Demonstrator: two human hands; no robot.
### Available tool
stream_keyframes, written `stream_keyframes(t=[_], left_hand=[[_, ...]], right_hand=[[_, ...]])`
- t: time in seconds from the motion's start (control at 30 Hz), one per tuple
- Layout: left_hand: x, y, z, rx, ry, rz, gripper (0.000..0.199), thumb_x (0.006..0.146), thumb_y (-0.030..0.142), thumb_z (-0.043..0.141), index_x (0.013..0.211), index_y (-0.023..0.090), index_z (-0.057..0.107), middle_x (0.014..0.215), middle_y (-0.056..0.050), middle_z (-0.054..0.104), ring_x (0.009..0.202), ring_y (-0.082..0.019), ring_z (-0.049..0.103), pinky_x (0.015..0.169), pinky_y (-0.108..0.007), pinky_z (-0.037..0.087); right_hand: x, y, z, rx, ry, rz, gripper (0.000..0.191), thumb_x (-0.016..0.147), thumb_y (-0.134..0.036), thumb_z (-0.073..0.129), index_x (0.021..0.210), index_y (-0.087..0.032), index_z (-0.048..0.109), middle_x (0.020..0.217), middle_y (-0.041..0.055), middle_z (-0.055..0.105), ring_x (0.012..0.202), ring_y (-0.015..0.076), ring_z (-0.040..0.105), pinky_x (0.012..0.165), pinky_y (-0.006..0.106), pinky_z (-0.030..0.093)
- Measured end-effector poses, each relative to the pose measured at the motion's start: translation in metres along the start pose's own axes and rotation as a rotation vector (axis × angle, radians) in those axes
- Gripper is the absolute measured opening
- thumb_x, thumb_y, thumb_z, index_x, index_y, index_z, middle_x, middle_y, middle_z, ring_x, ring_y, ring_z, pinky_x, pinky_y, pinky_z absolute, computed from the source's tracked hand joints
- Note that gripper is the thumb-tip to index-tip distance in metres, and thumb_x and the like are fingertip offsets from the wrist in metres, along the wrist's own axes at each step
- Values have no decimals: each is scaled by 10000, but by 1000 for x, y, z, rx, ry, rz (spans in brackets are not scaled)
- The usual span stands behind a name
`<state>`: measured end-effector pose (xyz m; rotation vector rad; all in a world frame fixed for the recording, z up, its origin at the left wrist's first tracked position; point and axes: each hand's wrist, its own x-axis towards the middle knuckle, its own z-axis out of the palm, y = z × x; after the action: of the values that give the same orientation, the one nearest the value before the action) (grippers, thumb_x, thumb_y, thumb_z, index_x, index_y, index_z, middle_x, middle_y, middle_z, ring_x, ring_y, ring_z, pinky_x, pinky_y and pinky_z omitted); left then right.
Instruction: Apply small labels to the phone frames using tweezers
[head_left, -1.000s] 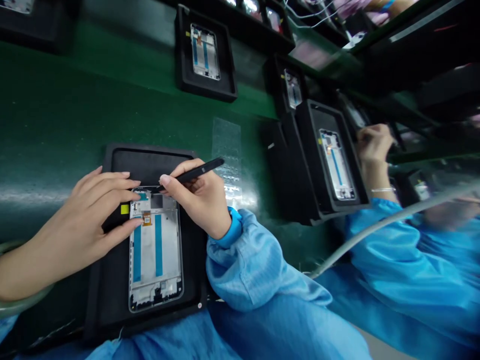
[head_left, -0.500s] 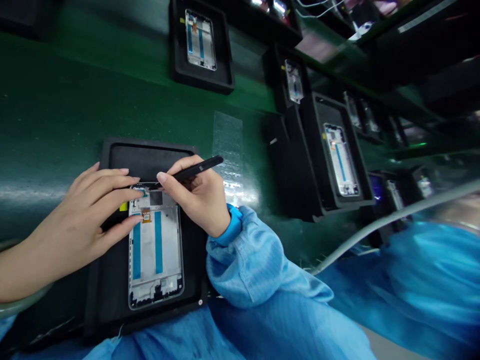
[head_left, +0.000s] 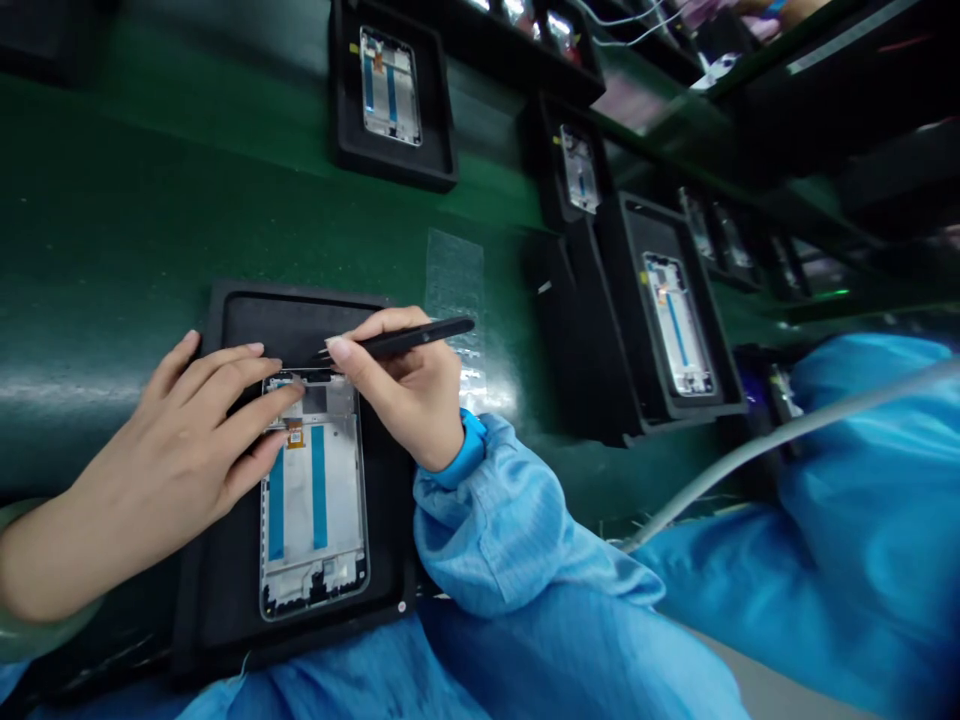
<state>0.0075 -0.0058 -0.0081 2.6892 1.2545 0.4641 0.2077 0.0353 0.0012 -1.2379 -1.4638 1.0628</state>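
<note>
A phone mid-frame (head_left: 341, 500) with two blue strips and a small orange flex piece (head_left: 295, 434) lies in a black tray (head_left: 300, 315) before me. My left hand (head_left: 180, 430) spreads over its upper left side, with a fingertip on the frame's upper part. In my right hand (head_left: 412, 395), black tweezers (head_left: 420, 337) are pinched between thumb and fingers. Their tips point left, close above the frame's top edge. Whether the tips grip anything is too small to tell.
Another tray (head_left: 439, 150) with a phone frame sits at the far side. To the right stand stacked trays (head_left: 615, 300), the top one holding a frame. A clear plastic strip (head_left: 454, 270) lies on the green table (head_left: 135, 220). A grey cable (head_left: 750, 440) crosses near a co-worker's blue sleeve (head_left: 862, 480).
The tweezers have drawn up off the frame's top area and tilted flatter. My left fingertip has slid right across the frame. The co-worker's blue sleeve has moved up at the right.
</note>
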Motion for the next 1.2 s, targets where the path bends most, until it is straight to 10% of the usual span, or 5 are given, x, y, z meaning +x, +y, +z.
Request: stream_keyframes(t=[0.3, 1.2], left_hand=[[-2, 0, 3, -31, -7, -14, 370, 914, 294, 437, 1264, 189, 499, 1265, -142, 523, 1279, -330, 417, 1066, -611, 288], [-4, -3, 4, -33, -18, -18, 405, 914, 320, 428, 1300, 201, 464, 1284, -137, 519, 1287, -326, 411, 1079, -596, 278]], right_hand=[[0, 4, -4, -5, -176, -115, 152, 796, -256, 673, 868, -198, 553, 875, 4, 661, 741, 108, 676, 641, 218, 559], [-5, -3, 1, -343, -151, -283, 49, 856, -272, 603, 840, -227, 590, 863, -6, 684, 796, 120, 669, 718, 248, 535]])
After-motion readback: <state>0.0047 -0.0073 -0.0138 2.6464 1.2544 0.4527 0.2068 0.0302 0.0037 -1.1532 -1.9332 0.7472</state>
